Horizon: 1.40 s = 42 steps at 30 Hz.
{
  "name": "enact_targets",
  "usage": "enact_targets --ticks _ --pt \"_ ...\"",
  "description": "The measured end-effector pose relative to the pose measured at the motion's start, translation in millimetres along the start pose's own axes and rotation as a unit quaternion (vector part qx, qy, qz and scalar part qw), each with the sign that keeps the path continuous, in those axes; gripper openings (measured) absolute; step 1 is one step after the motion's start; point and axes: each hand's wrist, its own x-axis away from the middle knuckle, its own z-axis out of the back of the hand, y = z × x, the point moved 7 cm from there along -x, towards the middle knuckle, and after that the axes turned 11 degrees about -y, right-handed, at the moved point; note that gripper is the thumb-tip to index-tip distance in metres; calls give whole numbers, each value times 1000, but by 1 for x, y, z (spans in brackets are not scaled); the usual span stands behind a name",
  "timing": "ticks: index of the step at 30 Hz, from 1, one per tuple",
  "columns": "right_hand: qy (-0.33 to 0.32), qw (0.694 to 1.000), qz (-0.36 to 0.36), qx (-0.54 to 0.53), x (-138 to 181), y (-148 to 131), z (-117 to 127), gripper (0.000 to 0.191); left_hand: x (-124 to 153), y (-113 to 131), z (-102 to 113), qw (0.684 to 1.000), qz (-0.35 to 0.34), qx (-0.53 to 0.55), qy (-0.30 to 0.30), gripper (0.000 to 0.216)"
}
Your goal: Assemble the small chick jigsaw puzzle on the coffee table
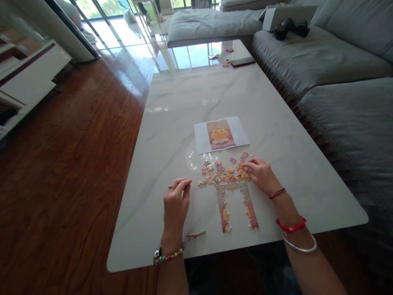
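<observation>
Nearest, just beside the left wrist, a short coloured strip (pixel 195 235) lies on the table (pixel 184 106) edge, apparently set aside where it will not mix with the rest. The left hand (pixel 176 200) rests on its edge with thumb and fingertips drawn together in a pinch; whether a piece sits between them cannot be told. Between the two hands stands the joined frame (pixel 235 200), two legs and a top bar, probably built close to the body so both hands reach it easily. The right hand (pixel 260 174) lies palm down with fingers curled onto the loose pieces (pixel 224 172), which spread just beyond the frame's top bar; it touches them, but a grip on any one piece is not clear. Past the pieces, a printed picture (pixel 221 134) lies flat and facing the person, likely as a reference. Well beyond both hands, a phone (pixel 242 62) sits near the far edge, and a sofa (pixel 337 61) runs along the right hand's side.
</observation>
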Motion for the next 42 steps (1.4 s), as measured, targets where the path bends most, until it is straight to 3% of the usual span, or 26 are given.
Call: enact_targets --ticks 6,13,27,42 --pt "16 1000 -6 6 1 4 4 18 0 1 -2 1000 -3 2 -7 13" --pt "-36 999 1 16 -1 -10 -8 12 -1 4 -2 1000 -6 0 -9 13" --pt "-65 998 -6 -19 0 -9 -4 6 -1 5 -1 1000 -5 3 -14 12" --pt "-2 998 -53 -17 2 7 4 13 0 5 1 1000 -10 0 -8 11"
